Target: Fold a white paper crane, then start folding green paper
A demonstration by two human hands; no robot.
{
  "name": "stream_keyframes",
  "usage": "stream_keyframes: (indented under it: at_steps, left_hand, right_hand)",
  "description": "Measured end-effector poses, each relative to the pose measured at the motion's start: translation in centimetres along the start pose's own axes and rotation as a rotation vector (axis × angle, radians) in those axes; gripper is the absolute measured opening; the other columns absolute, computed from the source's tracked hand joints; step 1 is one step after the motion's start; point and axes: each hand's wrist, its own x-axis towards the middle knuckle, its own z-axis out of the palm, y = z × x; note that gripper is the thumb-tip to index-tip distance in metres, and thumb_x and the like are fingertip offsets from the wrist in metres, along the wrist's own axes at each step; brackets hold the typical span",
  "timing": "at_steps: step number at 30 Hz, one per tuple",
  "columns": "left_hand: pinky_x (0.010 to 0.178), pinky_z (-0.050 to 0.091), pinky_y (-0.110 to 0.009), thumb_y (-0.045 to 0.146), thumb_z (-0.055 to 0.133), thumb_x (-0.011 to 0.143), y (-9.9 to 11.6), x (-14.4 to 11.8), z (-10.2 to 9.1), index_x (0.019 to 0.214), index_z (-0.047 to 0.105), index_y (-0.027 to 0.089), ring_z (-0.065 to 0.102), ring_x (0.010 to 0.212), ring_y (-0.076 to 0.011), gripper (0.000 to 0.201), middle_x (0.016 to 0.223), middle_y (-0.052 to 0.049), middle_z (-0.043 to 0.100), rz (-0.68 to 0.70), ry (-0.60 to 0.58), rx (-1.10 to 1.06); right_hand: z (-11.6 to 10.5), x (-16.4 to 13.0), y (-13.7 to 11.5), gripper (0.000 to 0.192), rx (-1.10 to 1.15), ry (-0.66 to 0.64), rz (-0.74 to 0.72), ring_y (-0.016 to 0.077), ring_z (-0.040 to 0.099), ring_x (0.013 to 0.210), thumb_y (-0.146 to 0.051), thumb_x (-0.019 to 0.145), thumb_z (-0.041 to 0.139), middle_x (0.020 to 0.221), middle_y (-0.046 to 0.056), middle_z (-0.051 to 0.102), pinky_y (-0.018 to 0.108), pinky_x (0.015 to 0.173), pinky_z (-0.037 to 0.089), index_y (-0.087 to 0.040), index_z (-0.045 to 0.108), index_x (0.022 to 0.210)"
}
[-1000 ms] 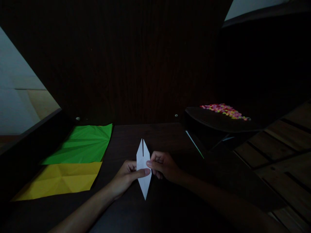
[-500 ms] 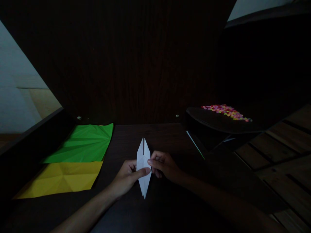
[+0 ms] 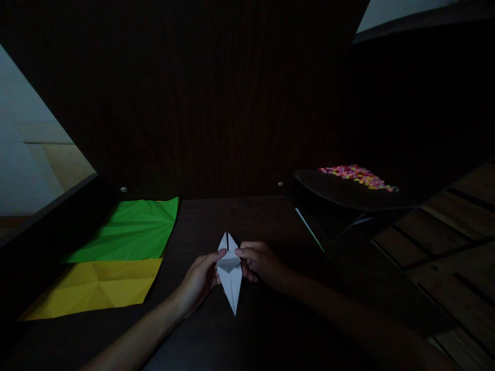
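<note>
A folded white origami paper (image 3: 233, 288), long and diamond-shaped, is held between my two hands above the dark table. Two narrow points with a slit between them face away from me, and a single point faces toward me. My left hand (image 3: 199, 281) grips its left edge, thumb on top near the middle. On the right edge, my right hand (image 3: 259, 263) pinches the paper between thumb and curled fingers. A shaded, partly opened fold shows across the middle between the thumbs. The fingers beneath the paper are partly hidden.
Creased green paper (image 3: 135, 229) and yellow paper (image 3: 100, 288) lie at the left beside a raised dark edge (image 3: 50, 206). A tall dark panel (image 3: 216, 103) rises behind. Small colourful pieces (image 3: 358, 176) are heaped on a dark curved surface (image 3: 328, 190) at the right.
The paper's near half now shows a centre crease, and a fold across its middle has opened. My left thumb has moved up and away from me along the paper.
</note>
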Motion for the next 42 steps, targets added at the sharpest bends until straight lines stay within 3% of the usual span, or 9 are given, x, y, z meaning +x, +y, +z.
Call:
stream_keyframes:
  at_steps: [3, 7, 13, 20, 28, 33, 38, 42]
  left_hand:
    - [0.058, 0.048, -0.025, 0.039, 0.075, 0.070, 0.0, -0.1, 0.1, 0.071, 0.072, 0.010, 0.057, 0.052, -0.0131, 0.029, 0.066, -0.006, 0.070, -0.010, 0.043, 0.006]
    - [0.051, 0.046, -0.023, 0.038, 0.078, 0.065, 0.0, -0.2, 0.3, 0.066, 0.071, 0.009, 0.056, 0.052, -0.0135, 0.030, 0.060, -0.006, 0.066, -0.018, 0.068, 0.003]
    - [0.039, 0.041, -0.022, 0.042, 0.073, 0.070, -0.1, -0.1, 0.1, 0.066, 0.070, 0.008, 0.052, 0.043, -0.0127, 0.034, 0.054, -0.005, 0.063, -0.027, -0.035, 0.063]
    - [0.034, 0.035, -0.020, 0.044, 0.070, 0.072, -0.2, 0.0, 0.0, 0.058, 0.068, 0.009, 0.045, 0.036, -0.0094, 0.037, 0.046, -0.002, 0.056, 0.001, -0.056, 0.103]
    - [0.041, 0.039, -0.023, 0.048, 0.064, 0.077, -0.6, 0.3, -0.3, 0.061, 0.070, 0.011, 0.052, 0.044, -0.0141, 0.041, 0.051, -0.004, 0.060, 0.107, 0.007, 0.210]
    - [0.057, 0.045, -0.027, 0.051, 0.060, 0.082, -0.2, 0.1, -0.4, 0.061, 0.071, 0.012, 0.057, 0.052, -0.0166, 0.045, 0.053, -0.003, 0.063, 0.213, 0.045, 0.337]
    - [0.067, 0.046, -0.029, 0.051, 0.059, 0.084, 0.1, -0.4, -0.5, 0.079, 0.074, 0.013, 0.061, 0.063, -0.0192, 0.041, 0.071, -0.004, 0.071, 0.246, 0.079, 0.362]
    - [0.072, 0.046, -0.030, 0.051, 0.059, 0.085, -0.1, -0.3, -0.7, 0.081, 0.074, 0.012, 0.064, 0.075, -0.0229, 0.042, 0.080, -0.006, 0.074, 0.240, 0.084, 0.313]
  right_hand:
    - [-0.2, 0.2, 0.3, 0.028, 0.029, -0.029, 0.002, 0.0073, 0.046, 0.035, -0.041, 0.077, 0.060, 0.049, -0.001, 0.058, 0.018, 0.033, 0.028, -0.016, 0.053, 0.065]
    - [-0.3, 0.2, 0.6, 0.028, 0.048, -0.050, 0.005, 0.0077, 0.046, 0.035, -0.041, 0.077, 0.060, 0.049, -0.002, 0.057, 0.018, 0.033, 0.029, -0.017, 0.052, 0.065]
    - [-0.1, 0.1, 0.4, 0.027, 0.073, -0.084, 0.004, 0.0075, 0.046, 0.034, -0.040, 0.075, 0.061, 0.047, -0.003, 0.055, 0.018, 0.032, 0.027, -0.018, 0.050, 0.064]
    - [-0.3, 0.0, 0.3, 0.028, 0.086, -0.106, -0.036, 0.0065, 0.045, 0.033, -0.040, 0.076, 0.061, 0.048, -0.003, 0.055, 0.017, 0.031, 0.027, -0.017, 0.050, 0.064]
    - [-0.1, 0.0, 0.0, 0.030, 0.021, -0.045, -0.041, 0.0065, 0.045, 0.033, -0.046, 0.078, 0.057, 0.050, -0.004, 0.054, 0.017, 0.031, 0.027, -0.018, 0.050, 0.068]
    - [-0.1, -0.5, -0.6, 0.028, -0.048, -0.024, -0.123, 0.0059, 0.046, 0.036, -0.044, 0.077, 0.061, 0.052, -0.005, 0.056, 0.016, 0.034, 0.029, -0.018, 0.052, 0.072]
    - [0.0, -0.5, -0.6, 0.022, -0.074, -0.013, -0.145, 0.0058, 0.045, 0.036, -0.035, 0.073, 0.067, 0.053, -0.005, 0.057, 0.016, 0.034, 0.030, -0.017, 0.054, 0.071]
    - [0.0, -0.5, -0.6, 0.021, -0.067, 0.021, -0.175, 0.0054, 0.044, 0.035, -0.034, 0.073, 0.067, 0.052, -0.006, 0.055, 0.017, 0.034, 0.029, -0.017, 0.054, 0.070]
